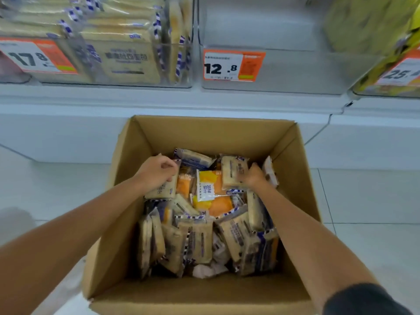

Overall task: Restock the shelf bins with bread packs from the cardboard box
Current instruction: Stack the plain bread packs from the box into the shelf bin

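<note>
Board of plain brown card forms the cardboard box (211, 133), open-topped and straight-walled, standing on a floor (363, 201) of glossy white tile at the six o'clock side of the shelf (159, 98). Bread packs (200, 239) lie in its bottom in a loose heap: flat rectangular slabs in clear crinkled film, pale cream bread inside, with blue-and-white striped edging and dark print too blurred to read. At the heap's centre lie orange packs (216, 194), their film yellow and orange, one with a white panel bearing Chinese characters. The left hand (159, 171), at ten o'clock of the heap, has its fingers curled over the top edge of a pale pack (162, 189) standing on end and grips it. The right hand (253, 176), at two o'clock, clasps the side of a second pale pack (234, 172), fingers wrapped against the film. Both packs are inside the box. On the shelf at twelve o'clock stand clear rigid plastic bins. The left bin (113, 84) holds matching cream packs and carries an orange-and-white price label (38, 56) reading 17.8. The middle bin (306, 71) carries a second label (234, 65) reading 12.8. The right bin (372, 90), at one o'clock, holds yellow packs (363, 23) and a third label (400, 73) beginning 25.
</note>
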A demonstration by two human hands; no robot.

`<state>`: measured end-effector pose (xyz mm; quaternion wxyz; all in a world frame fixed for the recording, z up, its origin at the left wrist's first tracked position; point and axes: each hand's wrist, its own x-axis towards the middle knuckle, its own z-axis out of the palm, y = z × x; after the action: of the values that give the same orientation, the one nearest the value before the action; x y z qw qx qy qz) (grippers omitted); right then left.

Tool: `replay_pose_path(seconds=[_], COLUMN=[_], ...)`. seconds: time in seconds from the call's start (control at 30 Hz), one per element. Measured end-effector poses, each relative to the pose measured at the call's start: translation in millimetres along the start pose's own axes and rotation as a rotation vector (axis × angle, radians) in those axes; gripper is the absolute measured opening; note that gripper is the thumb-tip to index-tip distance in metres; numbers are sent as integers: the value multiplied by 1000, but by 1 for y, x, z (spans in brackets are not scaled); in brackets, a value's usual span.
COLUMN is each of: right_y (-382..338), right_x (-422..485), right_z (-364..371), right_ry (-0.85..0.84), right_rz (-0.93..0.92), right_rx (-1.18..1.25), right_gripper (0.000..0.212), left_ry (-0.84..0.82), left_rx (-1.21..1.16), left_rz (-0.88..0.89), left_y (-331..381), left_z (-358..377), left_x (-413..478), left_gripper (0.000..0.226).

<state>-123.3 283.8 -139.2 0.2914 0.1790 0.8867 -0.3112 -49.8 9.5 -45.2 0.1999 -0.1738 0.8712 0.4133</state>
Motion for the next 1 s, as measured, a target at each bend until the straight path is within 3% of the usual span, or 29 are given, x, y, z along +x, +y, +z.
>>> replay_pose_path(seconds=[0.07, 0.17, 0.23, 0.3, 0.33, 0.4, 0.5, 0.6, 0.67, 0.77, 0.87, 0.93, 1.0], right_y=[-1, -10, -23, -40, -46, -53, -36, 4, 30, 46, 16, -14, -38], right_x=[11, -3, -26, -50, -60, -71, -69, -55, -56, -59, -62, -69, -84], right_z=[2, -10, -31, -49, -56, -64, -69, -50, -21, 9, -17, -50, -75], right_ry=[17, -94, -161, -290, -352, -404, -293, -227, -277, -162, -20, -179, -418], right_rz=[10, -157, -353, -505, -538, -564, -473, -243, -81, -94, -184, -221, -259], right_rx=[127, 346, 290, 226, 224, 226, 147, -200, -375, -502, -247, 77, 343], right_gripper=[61, 46, 43, 40, 42, 52, 63, 61, 74, 78, 41, 23, 30], left_ry=[-18, -20, -31, -156, -234, -322, -246, -183, -153, -124, -103, -95, -82], left_rx=[-6, -62, -101, -193, -243, -333, -425, -626, -672, -702, -711, -715, -720], left_rz=[-10, -18, 24, 45, 33, -47, -138, -205, -219, -220, -206, -204, -195], left_y=[-1, 5, 16, 31, 36, 37, 19, -5, -12, -14, -12, -7, 1], left_z=[4, 11, 15, 22, 25, 30, 27, 15, 11, 10, 10, 8, 7], left_x=[6, 13, 15, 13, 11, 9, 5, 0, -5, -10, -13, -14, -18], left_gripper=[12, 28, 61, 91, 89, 57, 29, 32, 40, 47, 45, 44, 42])
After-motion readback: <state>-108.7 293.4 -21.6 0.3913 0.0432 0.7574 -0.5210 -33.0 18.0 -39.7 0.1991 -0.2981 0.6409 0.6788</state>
